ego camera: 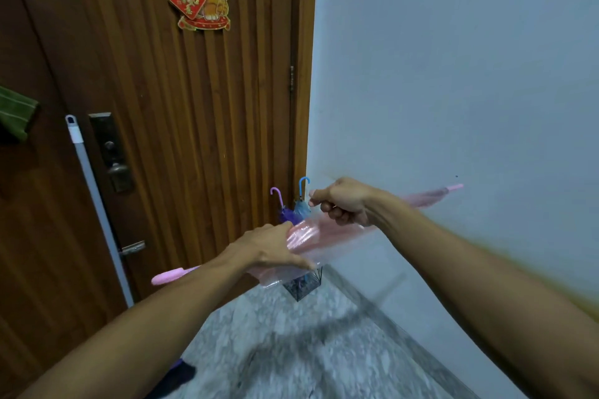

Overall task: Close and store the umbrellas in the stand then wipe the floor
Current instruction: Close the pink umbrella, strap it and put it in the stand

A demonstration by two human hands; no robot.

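Observation:
A folded pink translucent umbrella (327,238) lies crosswise in front of me, handle end at the left, tip at the right near the wall. My left hand (272,248) wraps around its loose canopy near the middle. Just above the canopy, my right hand (343,201) is curled and pinches something small; motion blur hides what it is. Behind them a black wire stand (303,285) sits in the corner on the floor, holding a purple umbrella (281,204) and a blue umbrella (302,201), both upright with hooked handles.
A brown wooden door (181,126) fills the left, with a grey mop handle (94,201) leaning on it. The pale blue wall (453,91) runs along the right. The speckled grey floor (291,350) lies below, with a dark cloth (181,376) near my left arm.

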